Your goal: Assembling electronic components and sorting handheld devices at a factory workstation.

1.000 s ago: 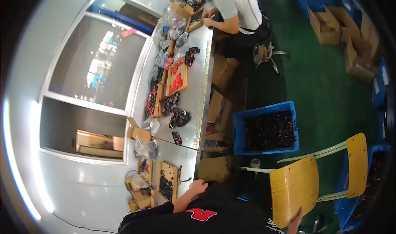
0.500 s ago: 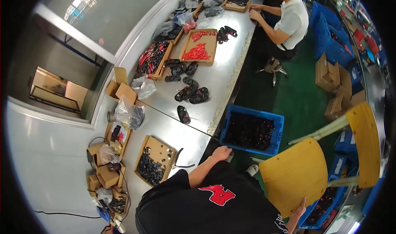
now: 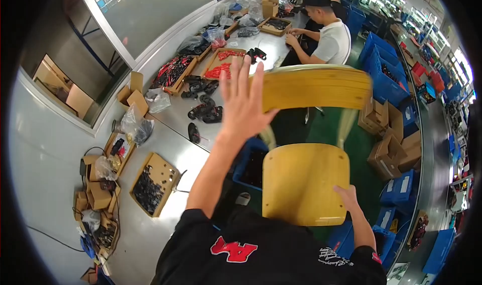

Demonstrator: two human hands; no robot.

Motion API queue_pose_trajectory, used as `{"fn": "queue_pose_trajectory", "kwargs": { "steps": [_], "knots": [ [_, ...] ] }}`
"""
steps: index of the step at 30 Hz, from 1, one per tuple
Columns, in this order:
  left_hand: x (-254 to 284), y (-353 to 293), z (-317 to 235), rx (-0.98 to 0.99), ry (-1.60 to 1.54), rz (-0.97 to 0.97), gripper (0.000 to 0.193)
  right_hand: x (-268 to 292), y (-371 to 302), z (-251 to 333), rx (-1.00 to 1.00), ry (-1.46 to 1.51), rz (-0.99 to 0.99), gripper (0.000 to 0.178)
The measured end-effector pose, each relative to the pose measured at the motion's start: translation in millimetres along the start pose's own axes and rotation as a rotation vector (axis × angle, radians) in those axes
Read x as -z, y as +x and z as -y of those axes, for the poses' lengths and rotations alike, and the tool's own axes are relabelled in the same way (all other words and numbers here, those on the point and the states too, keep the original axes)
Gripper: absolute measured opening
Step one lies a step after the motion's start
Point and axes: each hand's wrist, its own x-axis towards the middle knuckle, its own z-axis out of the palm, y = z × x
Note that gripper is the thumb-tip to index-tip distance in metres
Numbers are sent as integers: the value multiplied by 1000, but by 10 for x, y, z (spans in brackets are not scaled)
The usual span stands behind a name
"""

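Observation:
A chair with a yellow wooden seat (image 3: pixel 304 177) and a curved backrest (image 3: pixel 316 90) stands in front of me, its back on the far side. My left hand (image 3: pixel 243 101) is raised beside the left end of the backrest. Its fingers are spread and nothing is in it; whether it touches the backrest I cannot tell. On the right edge of the seat, my right hand (image 3: pixel 347 198) grips the chair, its fingers partly hidden under the edge.
A steel workbench (image 3: pixel 170 194) runs along the left, carrying a cardboard tray of black parts (image 3: pixel 150 194) and a tray of red parts (image 3: pixel 213 73). A blue crate (image 3: pixel 246 169) sits partly behind the chair. A seated person (image 3: pixel 326 39) works farther along; cardboard boxes (image 3: pixel 386 157) lie at right.
The chair has turned and moved left, so its backrest now faces me from the far side. My left hand has risen from beside the bench edge and opened; my right hand stays on the seat.

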Motion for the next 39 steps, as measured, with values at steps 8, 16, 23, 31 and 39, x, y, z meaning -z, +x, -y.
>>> {"fn": "queue_pose_trajectory", "kwargs": {
  "steps": [8,16,23,31,39],
  "knots": [
    [1229,-1133,-781,681,-362,693,41,513,-12,161,102,-657,326,38],
    [2263,-2135,-2322,1076,-7,410,33,-142,607,-52,675,-927,561,68],
    [2424,-2281,-2765,1118,165,401,27,-1505,433,-332,648,-1038,694,67],
    [2331,-2544,-2325,1059,16,567,25,-1424,49,-1298,732,-755,423,66],
    [1980,-2626,-2005,928,-82,695,25,181,-405,-2726,-536,154,246,23]
  ]
}}
